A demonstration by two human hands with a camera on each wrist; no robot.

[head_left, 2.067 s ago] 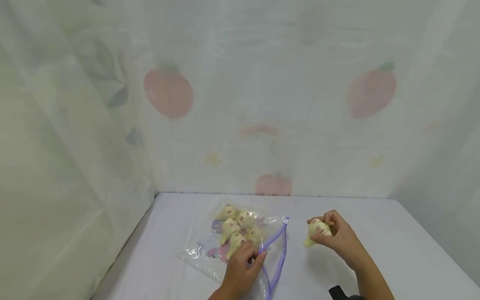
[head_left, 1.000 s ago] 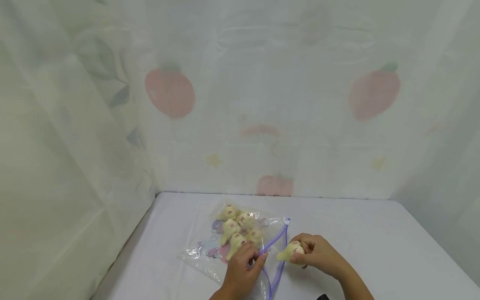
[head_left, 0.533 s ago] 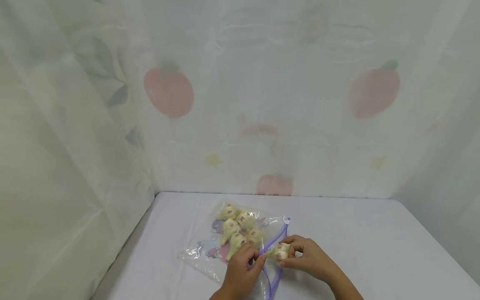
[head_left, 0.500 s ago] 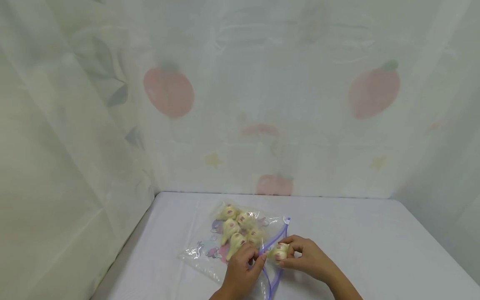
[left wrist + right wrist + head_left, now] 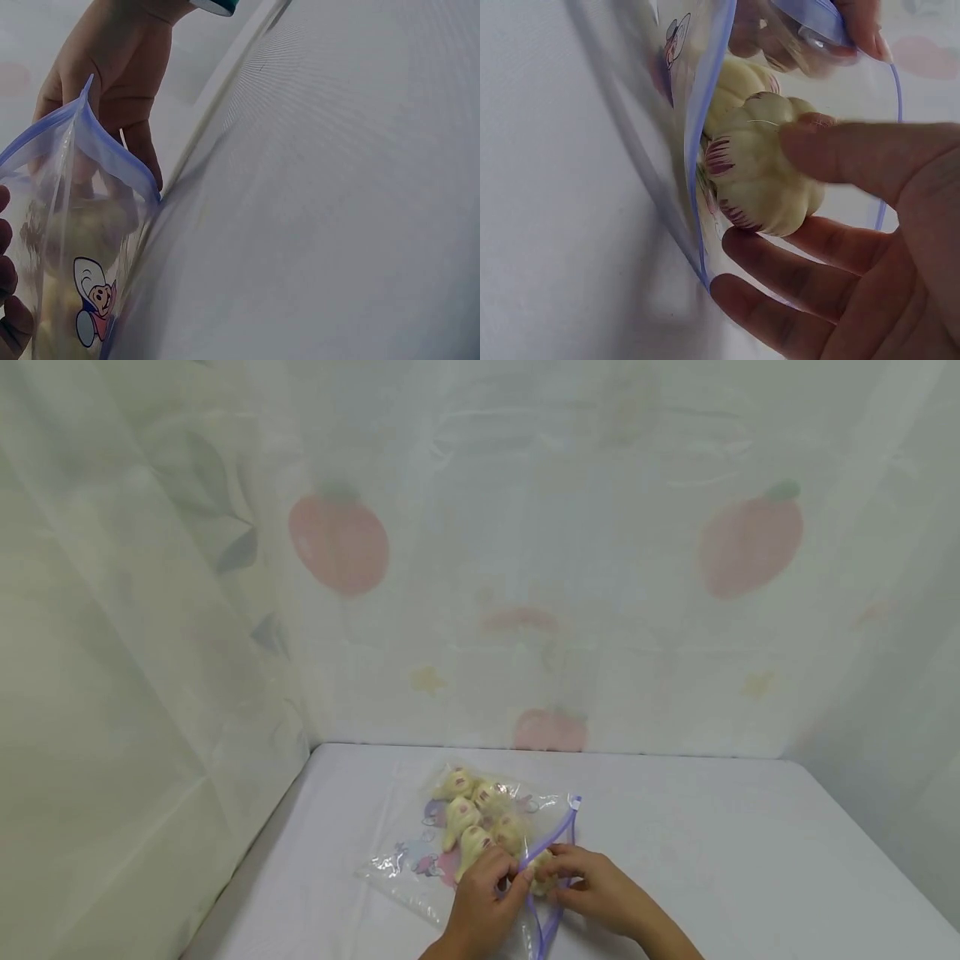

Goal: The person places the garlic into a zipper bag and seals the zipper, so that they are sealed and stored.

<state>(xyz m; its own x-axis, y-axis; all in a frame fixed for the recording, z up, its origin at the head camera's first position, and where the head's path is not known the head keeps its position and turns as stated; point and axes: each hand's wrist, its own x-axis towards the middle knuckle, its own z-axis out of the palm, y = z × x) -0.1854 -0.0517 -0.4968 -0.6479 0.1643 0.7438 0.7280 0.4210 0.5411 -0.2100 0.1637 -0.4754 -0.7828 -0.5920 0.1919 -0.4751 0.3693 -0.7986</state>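
Note:
A clear zip bag [image 5: 401, 883] with a purple zip edge and cartoon prints lies on the white table, its mouth toward the right. Several pale garlic bulbs [image 5: 461, 816] with purple streaks are inside it. My left hand [image 5: 486, 897] pinches the upper edge of the mouth and keeps it raised. Between the thumb and fingers of my right hand [image 5: 600, 892] is another garlic bulb [image 5: 761, 172], partly inside the mouth. The right wrist view has one more bulb [image 5: 731, 94] right behind it in the bag. The fingertips [image 5: 739, 296] of the right hand are at the purple edge.
The white tabletop [image 5: 720, 852] stretches to the right of the bag. A pale curtain [image 5: 630, 610] printed with fruit stands behind the table, and another curtain [image 5: 142, 710] hangs along its left side.
My right hand has come from the right to the bag's mouth with the garlic bulb and gone in past the purple edge. The left hand and the bag have stayed in place.

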